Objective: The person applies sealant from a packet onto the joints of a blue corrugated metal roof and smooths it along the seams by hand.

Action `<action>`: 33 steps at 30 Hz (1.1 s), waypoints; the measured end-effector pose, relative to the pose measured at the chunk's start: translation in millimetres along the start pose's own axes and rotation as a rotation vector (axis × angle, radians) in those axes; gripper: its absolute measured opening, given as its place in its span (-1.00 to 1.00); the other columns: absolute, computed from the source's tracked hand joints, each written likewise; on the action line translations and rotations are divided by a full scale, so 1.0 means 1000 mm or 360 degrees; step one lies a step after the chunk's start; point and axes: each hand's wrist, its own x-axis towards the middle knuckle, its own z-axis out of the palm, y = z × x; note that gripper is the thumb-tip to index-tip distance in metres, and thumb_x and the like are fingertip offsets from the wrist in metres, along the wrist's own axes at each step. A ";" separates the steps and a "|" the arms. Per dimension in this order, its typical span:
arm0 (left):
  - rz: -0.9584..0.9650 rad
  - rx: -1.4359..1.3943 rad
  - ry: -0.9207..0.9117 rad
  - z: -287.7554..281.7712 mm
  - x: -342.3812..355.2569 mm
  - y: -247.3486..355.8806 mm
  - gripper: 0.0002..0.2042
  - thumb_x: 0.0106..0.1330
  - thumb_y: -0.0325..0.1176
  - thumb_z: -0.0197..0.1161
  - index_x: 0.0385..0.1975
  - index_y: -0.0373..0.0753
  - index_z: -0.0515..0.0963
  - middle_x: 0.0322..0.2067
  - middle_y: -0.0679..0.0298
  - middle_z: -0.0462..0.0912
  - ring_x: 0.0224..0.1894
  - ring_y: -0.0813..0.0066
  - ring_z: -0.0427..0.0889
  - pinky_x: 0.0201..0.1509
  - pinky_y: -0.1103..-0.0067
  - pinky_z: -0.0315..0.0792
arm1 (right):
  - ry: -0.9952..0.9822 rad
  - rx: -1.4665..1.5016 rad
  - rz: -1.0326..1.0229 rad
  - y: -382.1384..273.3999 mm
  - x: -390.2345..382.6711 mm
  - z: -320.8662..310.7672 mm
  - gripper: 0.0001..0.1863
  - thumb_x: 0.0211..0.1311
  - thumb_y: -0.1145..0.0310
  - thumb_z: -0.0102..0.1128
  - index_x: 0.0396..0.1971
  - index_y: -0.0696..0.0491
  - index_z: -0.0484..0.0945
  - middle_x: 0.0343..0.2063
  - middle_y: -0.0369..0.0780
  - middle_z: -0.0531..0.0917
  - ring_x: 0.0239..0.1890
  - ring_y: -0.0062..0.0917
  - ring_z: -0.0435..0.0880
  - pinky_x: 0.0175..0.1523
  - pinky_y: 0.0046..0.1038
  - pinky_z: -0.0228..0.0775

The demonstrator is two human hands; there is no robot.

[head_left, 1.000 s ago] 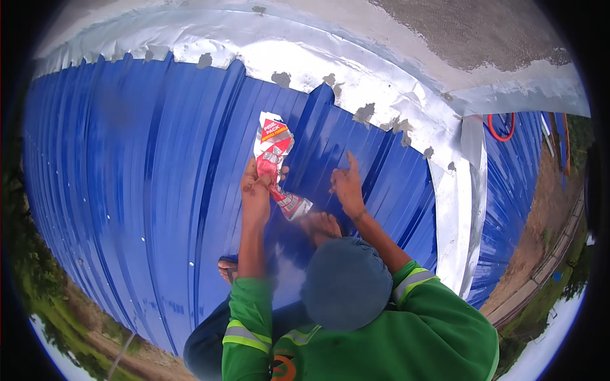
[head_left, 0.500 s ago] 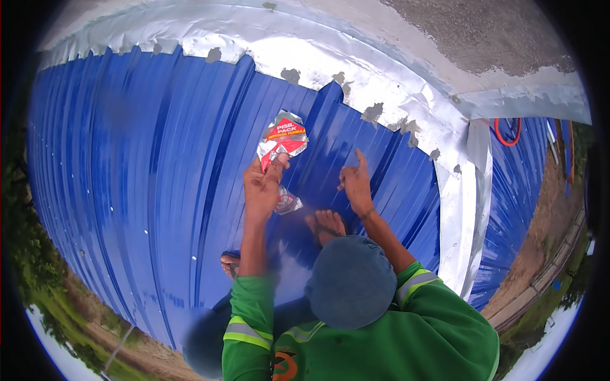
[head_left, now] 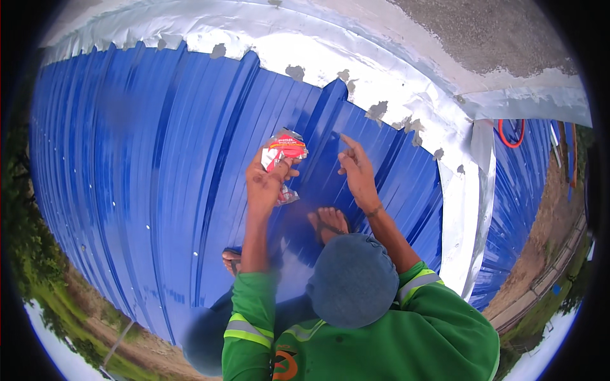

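Note:
In my left hand [head_left: 262,185] is a crumpled silver foil packet [head_left: 284,147] with a red label, pinched between thumb and fingers. Its lower end hangs out below the hand. To the right, my right hand [head_left: 359,170] hovers apart from the packet, index finger stretched out and the other fingers loosely bent, holding nothing. Both hands are above a blue ribbed metal roof sheet [head_left: 184,165]. Beyond it runs a silver flashing strip [head_left: 298,57] with several grey patches of sealant along its lower edge.
A wet concrete surface [head_left: 508,38] rises beyond the flashing. On the right, a white corner strip [head_left: 462,228] divides off another blue roof section, where a red hose loop [head_left: 512,142] lies. My sandalled feet [head_left: 330,222] stand on the ribs. Past the roof edges are ground and greenery.
My left hand has tipped and lowered the packet a little, so its upper part looks shorter. My right hand has shifted slightly nearer the packet, its index finger leaning more to the left.

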 end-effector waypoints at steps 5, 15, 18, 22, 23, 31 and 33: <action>-0.0129 0.0135 -0.0258 -0.011 -0.003 0.015 -0.71 0.44 -0.42 0.15 0.09 -0.34 0.54 -0.30 0.31 0.66 -0.39 0.75 0.52 -0.33 0.71 0.42 | 0.0002 0.0004 0.0002 -0.011 0.002 0.000 -0.54 0.43 0.36 0.02 0.30 0.02 0.45 -0.03 -0.25 0.48 -0.11 -0.63 0.46 -0.01 -0.51 0.42; -0.0038 0.0340 -0.0228 0.002 -0.010 0.036 -0.71 0.47 -0.20 0.22 -0.02 -0.28 0.64 -0.38 0.39 0.63 -0.42 0.78 0.47 -0.39 0.72 0.35 | -0.0438 -0.0023 -0.0216 -0.070 -0.022 0.002 -0.44 0.22 0.51 0.05 0.27 -0.04 0.51 0.15 -0.24 0.45 0.12 -0.54 0.40 0.24 -0.46 0.29; 0.0024 0.0382 -0.0147 0.004 -0.011 0.039 -0.73 0.46 -0.20 0.23 -0.09 -0.28 0.67 -0.43 0.39 0.64 -0.42 0.78 0.48 -0.40 0.74 0.34 | -0.0553 0.0053 -0.0179 -0.081 -0.025 0.004 -0.43 0.23 0.51 -0.02 0.29 0.04 0.47 0.25 -0.19 0.44 0.27 -0.42 0.37 0.31 -0.35 0.27; 0.0082 0.0491 -0.0120 0.004 -0.010 0.039 -0.74 0.45 -0.22 0.25 -0.13 -0.31 0.68 -0.46 0.37 0.64 -0.40 0.73 0.51 -0.36 0.72 0.36 | -0.0640 0.0242 -0.0125 -0.083 -0.023 0.005 -0.46 0.25 0.47 0.00 0.27 0.08 0.49 0.29 -0.18 0.42 0.33 -0.42 0.33 0.33 -0.32 0.23; 0.0082 0.0509 -0.0081 0.005 -0.010 0.038 -0.74 0.44 -0.23 0.26 -0.15 -0.32 0.67 -0.46 0.36 0.64 -0.38 0.71 0.53 -0.33 0.71 0.37 | -0.0671 0.0288 -0.0124 -0.082 -0.022 0.006 -0.48 0.26 0.46 0.01 0.26 0.09 0.49 0.30 -0.18 0.42 0.34 -0.42 0.33 0.34 -0.32 0.22; 0.0073 0.0477 -0.0064 0.008 -0.011 0.039 -0.78 0.40 -0.30 0.31 -0.20 -0.36 0.66 -0.46 0.33 0.64 -0.36 0.66 0.55 -0.25 0.67 0.42 | -0.0707 0.0481 0.0040 -0.079 -0.019 0.012 -0.52 0.22 0.54 -0.01 0.17 0.09 0.57 0.26 -0.21 0.47 0.32 -0.46 0.35 0.36 -0.44 0.15; 0.0050 0.0457 -0.0061 0.009 -0.012 0.038 -0.80 0.40 -0.32 0.31 -0.20 -0.36 0.66 -0.46 0.32 0.64 -0.36 0.66 0.55 -0.24 0.67 0.43 | -0.0699 0.0503 0.0073 -0.078 -0.018 0.013 -0.52 0.22 0.54 -0.01 0.16 0.10 0.57 0.26 -0.22 0.47 0.31 -0.46 0.35 0.36 -0.44 0.16</action>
